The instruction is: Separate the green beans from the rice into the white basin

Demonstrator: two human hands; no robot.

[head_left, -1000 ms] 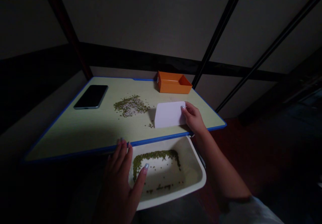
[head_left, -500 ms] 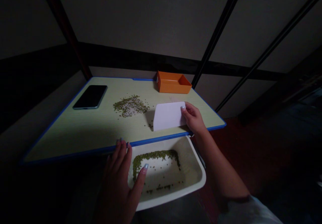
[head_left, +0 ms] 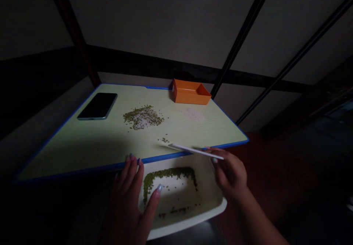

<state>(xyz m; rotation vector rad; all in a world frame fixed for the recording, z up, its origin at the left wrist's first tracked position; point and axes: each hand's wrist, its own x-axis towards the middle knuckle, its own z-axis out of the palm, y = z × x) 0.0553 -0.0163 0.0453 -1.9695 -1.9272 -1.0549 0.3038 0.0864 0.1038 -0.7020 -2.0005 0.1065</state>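
My left hand (head_left: pixel 129 197) grips the left rim of a white plastic basin (head_left: pixel 190 226), its thumb over the inside and its fingers at the table edge. Small green beans (head_left: pixel 171 171) lie along the basin's far and left inner sides. My right hand (head_left: pixel 233 171) pinches a thin white card (head_left: pixel 195 151), seen nearly edge-on above the basin's far rim. The card's left end is close to a few loose beans (head_left: pixel 164 140) on the table. Farther back lies a pile of green beans (head_left: pixel 143 116) mixed with pale, fine grains.
The light table (head_left: pixel 96 142) has a blue edge. A dark phone (head_left: pixel 98 106) lies at its left. An orange open box (head_left: pixel 190 96) stands at the back right, with a thin patch of pale grains (head_left: pixel 194 114) before it. A panelled wall (head_left: pixel 154 21) rises behind.
My right hand has drawn the white card down and toward me, from upright over the table to nearly edge-on over the basin's rim. The pale patch is uncovered. My left hand stays on the basin.
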